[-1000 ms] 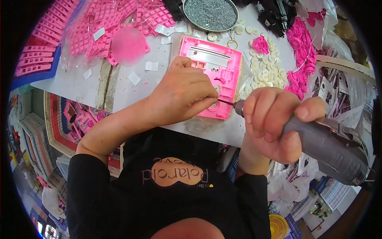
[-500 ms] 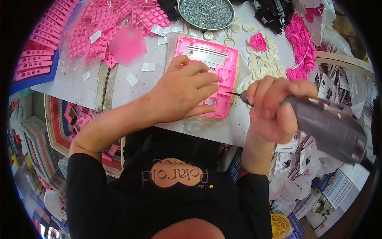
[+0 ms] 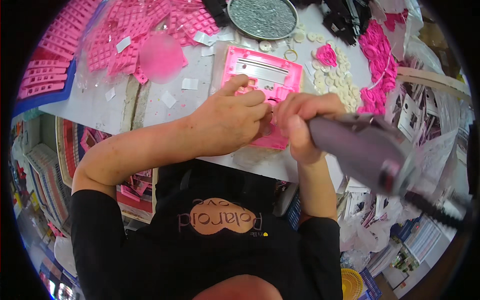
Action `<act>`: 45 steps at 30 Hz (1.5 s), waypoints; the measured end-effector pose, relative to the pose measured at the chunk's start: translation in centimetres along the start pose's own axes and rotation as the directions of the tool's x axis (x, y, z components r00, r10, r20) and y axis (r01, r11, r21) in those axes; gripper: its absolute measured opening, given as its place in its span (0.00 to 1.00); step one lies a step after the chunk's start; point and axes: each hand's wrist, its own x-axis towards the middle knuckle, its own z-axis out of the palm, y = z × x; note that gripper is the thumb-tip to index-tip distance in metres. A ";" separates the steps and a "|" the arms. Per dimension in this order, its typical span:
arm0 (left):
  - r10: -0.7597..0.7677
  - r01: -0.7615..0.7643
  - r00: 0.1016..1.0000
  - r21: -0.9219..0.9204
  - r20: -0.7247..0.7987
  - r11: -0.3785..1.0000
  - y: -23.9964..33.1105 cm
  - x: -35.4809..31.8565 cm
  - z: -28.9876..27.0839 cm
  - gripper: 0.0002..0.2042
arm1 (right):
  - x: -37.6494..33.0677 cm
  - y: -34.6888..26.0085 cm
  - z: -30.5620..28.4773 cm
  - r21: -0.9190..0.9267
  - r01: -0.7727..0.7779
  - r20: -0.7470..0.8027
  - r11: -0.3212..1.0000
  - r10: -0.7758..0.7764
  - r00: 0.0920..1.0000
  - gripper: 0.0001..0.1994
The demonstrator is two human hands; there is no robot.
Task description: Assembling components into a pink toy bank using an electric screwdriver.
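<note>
A pink plastic housing (image 3: 295, 77) lies on the table in front of me, a silver metal strip (image 3: 270, 75) set across its far part. Over its near left part rests my left hand (image 3: 232, 117), with curled fingers and the fingertips drawn in near the tool's tip. What those fingers pinch, if anything, is hidden. My right hand (image 3: 310, 122) is wrapped round a grey electric screwdriver (image 3: 360, 150), held tilted with its cable end to the right. Its bit is hidden among my fingers, over the housing.
A round tin of small screws (image 3: 262, 19) stands beyond the housing. White round plastic pieces (image 3: 335, 75) lie to its right, beside a heap of pink parts (image 3: 377, 75). Bagged pink keypads (image 3: 125, 45) and a blue tray (image 3: 50, 97) are at left. The screwdriver's black cable (image 3: 435, 215) trails right.
My right hand has brought the screwdriver leftward onto the housing, close against my left hand. My left fingers have drawn in toward the bit.
</note>
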 end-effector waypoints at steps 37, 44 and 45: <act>-0.486 0.519 0.631 -0.795 0.604 -0.314 0.3 -5.8 -6.8 0.15 | 3.5 -3.2 0.3 -0.296 0.067 0.512 0.953 0.099 0.853 0.13; -0.682 0.520 0.636 -0.853 0.361 0.034 -2.3 -6.0 -7.5 0.12 | 5.9 1.3 0.2 -0.662 0.214 0.474 0.718 0.180 0.862 0.07; -0.690 0.520 0.630 -0.853 0.357 0.034 -2.5 -6.2 -7.5 0.12 | 5.9 2.0 0.3 -0.686 0.221 0.459 0.693 0.176 0.871 0.07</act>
